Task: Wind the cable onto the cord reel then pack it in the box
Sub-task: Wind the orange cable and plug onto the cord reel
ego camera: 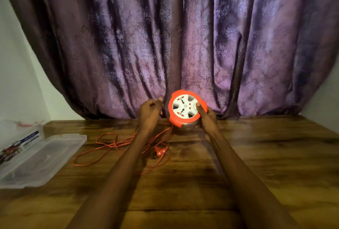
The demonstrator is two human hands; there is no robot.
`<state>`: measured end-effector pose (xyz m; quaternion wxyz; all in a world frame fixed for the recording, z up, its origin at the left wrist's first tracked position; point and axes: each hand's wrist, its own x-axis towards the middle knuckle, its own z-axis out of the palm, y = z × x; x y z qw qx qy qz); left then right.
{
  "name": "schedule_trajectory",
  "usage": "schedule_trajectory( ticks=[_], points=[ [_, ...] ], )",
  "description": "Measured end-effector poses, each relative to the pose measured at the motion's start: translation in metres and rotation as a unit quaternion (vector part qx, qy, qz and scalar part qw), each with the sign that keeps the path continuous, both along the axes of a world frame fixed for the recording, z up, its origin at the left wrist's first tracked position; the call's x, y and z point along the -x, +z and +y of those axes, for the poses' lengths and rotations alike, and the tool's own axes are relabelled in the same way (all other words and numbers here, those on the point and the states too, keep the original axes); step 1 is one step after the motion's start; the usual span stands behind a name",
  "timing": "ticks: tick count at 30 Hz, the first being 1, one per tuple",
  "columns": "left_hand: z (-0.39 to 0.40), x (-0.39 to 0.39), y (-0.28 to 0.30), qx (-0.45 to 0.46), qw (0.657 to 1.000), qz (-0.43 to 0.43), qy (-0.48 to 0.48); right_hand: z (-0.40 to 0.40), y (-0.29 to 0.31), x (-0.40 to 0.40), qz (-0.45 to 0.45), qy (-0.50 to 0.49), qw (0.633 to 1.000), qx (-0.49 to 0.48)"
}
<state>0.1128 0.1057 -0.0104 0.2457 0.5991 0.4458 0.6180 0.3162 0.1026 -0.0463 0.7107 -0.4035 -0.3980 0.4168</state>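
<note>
Right fingers: from my feed the thumb (199, 106) is pressed flat on the white socket face, the other fingers wrapped round the far edge of the cord reel (187, 108), so it's gripping the reel.
Left fingers: curled in tight, looks like they're pinching the red cable (117, 143) just left of the reel, though the strand between the fingertips is pretty blurry.
Right hand: right hand (208, 118) cups the reel from its right side and holds it tilted up off the table, face toward me.
Left hand: left hand (149, 113) sits just beside the reel, level with it, back of the hand toward the camera.
Arms: both bare forearms run straight out from the bottom of the view, nearly parallel.
Cable: mostly unwound, lying in loose loops on the table under and left of my left arm, one strand climbing up to the reel's lower edge.
Plug: red plug (161, 150) rests on the table among the loops, between the two arms.
Box: clear plastic box (45, 155) lies open at the left edge of the table, well apart from the reel, a few small bits in its far half that I can't make out.
Table: dark glossy wooden table (256, 155).
Room: purple patterned curtain (183, 36) hangs right behind the table, pale wall showing on either side.
</note>
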Motion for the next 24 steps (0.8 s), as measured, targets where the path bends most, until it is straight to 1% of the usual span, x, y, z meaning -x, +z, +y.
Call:
schedule_trajectory(
  ticks=[1,3,4,5,8,10,11,12,13,15,16,19,20,23,24],
  points=[
    [-0.006,-0.004,-0.004,0.061,0.997,0.022,-0.037,-0.001,-0.002,0.000,0.016,-0.001,1.000,0.000],
    [-0.019,-0.014,-0.014,0.207,0.968,0.054,-0.128,-0.003,-0.003,-0.001,0.044,0.019,0.999,-0.002],
    [-0.024,-0.019,-0.020,0.248,0.955,0.048,-0.157,-0.004,-0.003,-0.002,0.057,0.036,0.998,-0.003],
    [-0.025,-0.024,-0.025,0.263,0.949,0.017,-0.174,-0.003,-0.003,-0.001,0.069,0.052,0.996,-0.005],
    [-0.024,-0.032,-0.031,0.243,0.941,-0.116,-0.205,-0.003,0.002,0.002,0.084,0.074,0.993,-0.023],
    [-0.021,-0.031,-0.030,0.217,0.946,-0.167,-0.176,-0.003,0.007,0.004,0.077,0.071,0.994,-0.039],
    [-0.018,-0.028,-0.030,0.200,0.952,-0.178,-0.146,-0.003,0.010,0.004,0.071,0.065,0.994,-0.046],
    [-0.014,-0.021,-0.031,0.179,0.961,-0.177,-0.115,-0.003,0.012,0.004,0.065,0.058,0.995,-0.052],
    [-0.011,-0.013,-0.033,0.156,0.971,-0.159,-0.082,-0.003,0.014,0.004,0.061,0.052,0.995,-0.057],
    [-0.005,0.008,-0.033,0.122,0.989,-0.086,-0.013,-0.003,0.016,0.003,0.058,0.045,0.996,-0.059],
    [-0.004,0.020,-0.033,0.122,0.991,-0.062,0.009,-0.003,0.016,0.002,0.056,0.043,0.996,-0.055],
    [0.000,0.055,-0.034,0.175,0.982,-0.071,-0.005,-0.003,0.014,0.001,0.060,0.043,0.996,-0.041],
    [0.001,0.067,-0.035,0.185,0.981,-0.061,0.000,-0.003,0.012,0.001,0.063,0.045,0.996,-0.038],
    [0.005,0.094,-0.038,0.209,0.978,0.011,0.022,-0.003,0.010,0.001,0.065,0.047,0.996,-0.026],
    [0.006,0.101,-0.039,0.212,0.976,0.023,0.033,-0.003,0.009,0.002,0.065,0.048,0.996,-0.023]
  ],
)
